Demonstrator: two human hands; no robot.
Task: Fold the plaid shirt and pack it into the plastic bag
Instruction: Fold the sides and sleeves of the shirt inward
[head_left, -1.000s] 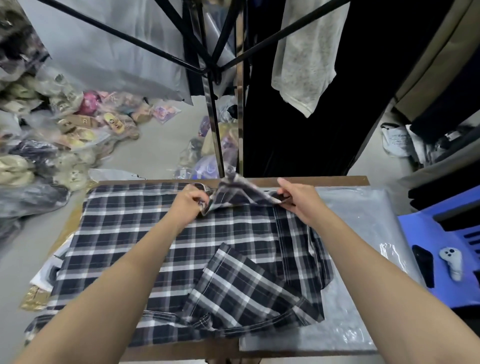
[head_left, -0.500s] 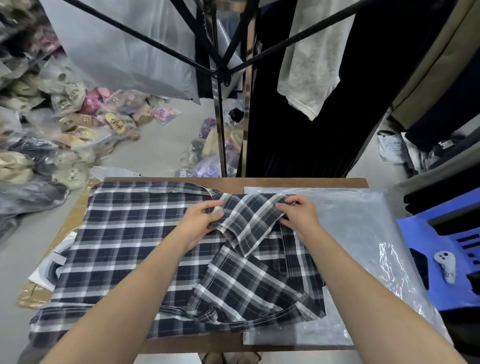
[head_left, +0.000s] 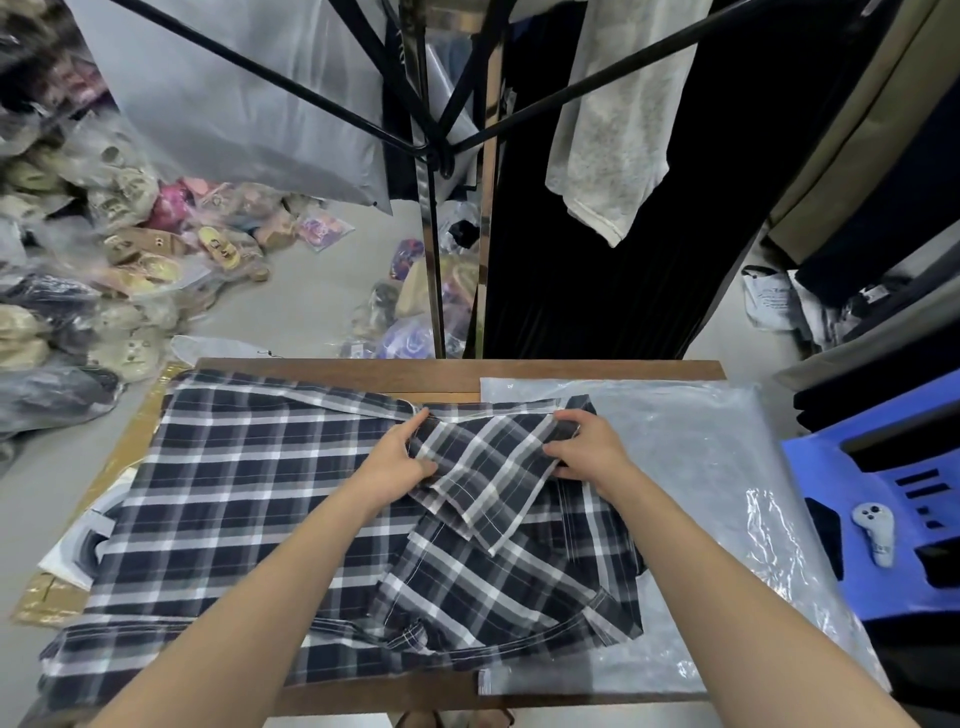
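— Between the two hands, what lies there?

— One folded-over flap of the plaid shirt (head_left: 332, 499), probably a sleeve. The left hand (head_left: 397, 460) pinches its left edge, thumb under and fingers on top; the right hand (head_left: 584, 449) grips its right edge and upper corner the same way, fingers curled onto the cloth. Neither hand is spread flat.

— And the rest of the shirt?

— Mostly to the left of and nearer than the grip, spread flat on the wooden table (head_left: 447, 374). Its long axis runs left to right. The flap points diagonally from the hands toward the person, tip nearest the body.

— Where is the plastic bag (head_left: 691, 447)?

— Just right of the right hand, lying flat, with the shirt's right side overlapping its left edge. So the right hand is the nearer one to it.

— What does the next move turn on?

— I judge that the wide left part must come over toward the grip before anything slides right into the bag. Folding looks barely begun.

— Counts?

— One shirt, one bag, two hands, one table. On the blue stool (head_left: 883, 467), well right of the grip, one grey controller (head_left: 875, 530).
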